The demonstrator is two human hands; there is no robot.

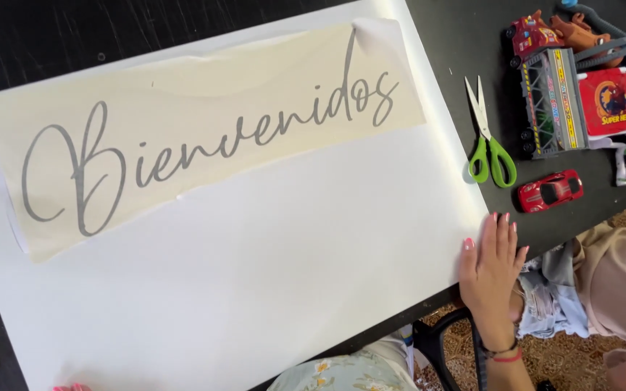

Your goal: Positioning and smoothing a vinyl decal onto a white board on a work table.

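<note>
Here—R hand [492, 266] flat on white board [255, 289].

You have green-handled scissors [488, 137] lying shut on the black table [465, 36], blades pointing away from you, just beside the sheet's right edge. Near them, to the right, a small red toy car [551, 191] sits alone. Beyond it, a heap of toys [581, 80] fills the far right corner: a grey ramp-like truck, a red box, grey tubing
</note>
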